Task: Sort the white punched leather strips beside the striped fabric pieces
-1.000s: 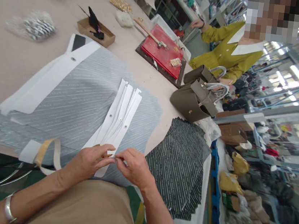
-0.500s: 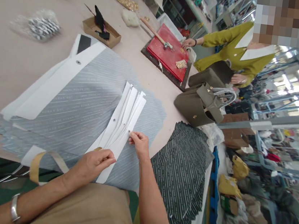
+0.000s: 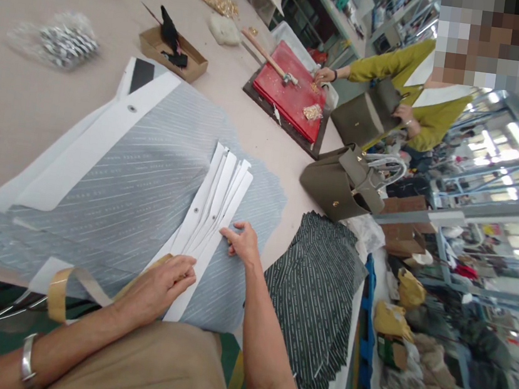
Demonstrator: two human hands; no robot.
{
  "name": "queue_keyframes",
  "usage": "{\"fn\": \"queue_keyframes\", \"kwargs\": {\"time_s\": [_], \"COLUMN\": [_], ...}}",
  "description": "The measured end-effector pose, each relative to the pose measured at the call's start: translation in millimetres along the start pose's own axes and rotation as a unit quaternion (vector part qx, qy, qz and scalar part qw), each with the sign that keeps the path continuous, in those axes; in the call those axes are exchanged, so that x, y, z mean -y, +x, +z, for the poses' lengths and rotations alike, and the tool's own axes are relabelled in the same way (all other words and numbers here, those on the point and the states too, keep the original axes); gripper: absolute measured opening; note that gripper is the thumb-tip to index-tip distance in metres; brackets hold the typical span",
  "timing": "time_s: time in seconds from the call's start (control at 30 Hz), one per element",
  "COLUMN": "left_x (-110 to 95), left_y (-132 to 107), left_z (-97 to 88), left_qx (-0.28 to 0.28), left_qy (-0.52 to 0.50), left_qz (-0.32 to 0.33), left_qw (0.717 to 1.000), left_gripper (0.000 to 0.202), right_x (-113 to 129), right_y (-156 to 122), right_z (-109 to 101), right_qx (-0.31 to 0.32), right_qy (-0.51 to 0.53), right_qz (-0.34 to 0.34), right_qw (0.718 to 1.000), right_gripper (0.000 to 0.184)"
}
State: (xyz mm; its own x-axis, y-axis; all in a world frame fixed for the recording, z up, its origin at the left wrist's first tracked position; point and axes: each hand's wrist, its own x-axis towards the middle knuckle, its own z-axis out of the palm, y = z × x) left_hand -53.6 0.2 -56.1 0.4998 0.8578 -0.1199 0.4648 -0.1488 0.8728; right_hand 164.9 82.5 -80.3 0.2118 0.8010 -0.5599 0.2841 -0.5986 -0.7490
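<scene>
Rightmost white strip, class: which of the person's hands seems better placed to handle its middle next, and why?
Probably the right hand: a fingertip is at the rightmost white strip, around mid-length. The left hand lies farther down, towards the person's body, so it would likely have to reach up.

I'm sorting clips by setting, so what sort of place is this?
Probably a bag-making workshop or factory: a brown handbag sits near a stack of dark striped fabric, and what looks like a hammer lies across a red slab.
</scene>
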Motion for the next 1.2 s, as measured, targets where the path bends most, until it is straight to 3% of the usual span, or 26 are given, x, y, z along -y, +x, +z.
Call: {"fn": "queue_keyframes", "kwargs": {"time_s": [0.17, 0.23, 0.33, 0.43, 0.53, 0.63, 0.7, 0.87, 0.97, 1.03, 1.1, 1.13, 1.2], "left_x": [-4.5, -5.6, -8.8, -14.6, -18.9, -15.4, -8.8, 0.4, -10.9, -21.8, -30.3, -32.9, -35.1], "left_y": [-1.5, -3.6, -6.5, -7.9, -9.6, -13.4, -15.6, -13.3, -12.6, -13.3, -13.8, -13.9, -13.6], "left_z": [-0.6, 0.9, 2.9, 1.9, -0.3, 1.0, 4.4, 11.9, 9.2, 5.8, 3.3, 2.6, 2.1], "left_qx": [0.031, 0.036, 0.039, 0.031, 0.036, 0.041, 0.031, 0.006, 0.0, -0.01, -0.029, -0.039, -0.063], "left_qy": [0.011, 0.013, 0.014, 0.01, -0.004, -0.035, -0.059, -0.079, -0.061, -0.042, -0.022, -0.015, 0.005], "left_qz": [0.001, 0.009, 0.017, 0.015, 0.006, -0.011, -0.025, -0.004, -0.003, -0.003, 0.006, 0.019, 0.063], "left_qw": [0.999, 0.999, 0.999, 0.999, 0.999, 0.998, 0.997, 0.997, 0.998, 0.999, 0.999, 0.999, 0.996], "left_gripper": [0.025, 0.025, 0.026, 0.025, 0.024, 0.022, 0.025, 0.03, 0.034, 0.039, 0.044, 0.045, 0.048], "right_x": [-5.0, -5.5, -6.0, -10.5, -19.8, -28.6, -31.9, -40.4, -55.4, -67.1, -74.3, -74.5, -66.9], "right_y": [-10.9, -21.0, -32.4, -33.2, -30.3, -34.5, -43.1, -81.7, -111.5, -128.0, -138.6, -141.9, -145.9], "right_z": [5.4, 13.4, 23.5, 25.0, 13.4, -18.0, -53.0, -174.9, -245.0, -277.7, -290.9, -287.9, -261.2], "right_qx": [-0.033, -0.074, -0.094, -0.069, -0.043, -0.069, -0.12, -0.297, -0.399, -0.435, -0.451, -0.456, -0.439], "right_qy": [0.01, -0.061, -0.154, -0.145, -0.091, -0.057, -0.05, -0.086, -0.141, -0.209, -0.292, -0.316, -0.299], "right_qz": [-0.027, -0.08, -0.129, -0.107, -0.079, -0.109, -0.141, -0.114, -0.072, -0.01, 0.047, 0.055, 0.016], "right_qw": [0.999, 0.992, 0.975, 0.981, 0.992, 0.99, 0.981, 0.944, 0.903, 0.876, 0.842, 0.83, 0.847], "right_gripper": [0.036, 0.045, 0.074, 0.078, 0.063, 0.043, 0.038, 0.047, 0.053, 0.053, 0.054, 0.054, 0.051]}}
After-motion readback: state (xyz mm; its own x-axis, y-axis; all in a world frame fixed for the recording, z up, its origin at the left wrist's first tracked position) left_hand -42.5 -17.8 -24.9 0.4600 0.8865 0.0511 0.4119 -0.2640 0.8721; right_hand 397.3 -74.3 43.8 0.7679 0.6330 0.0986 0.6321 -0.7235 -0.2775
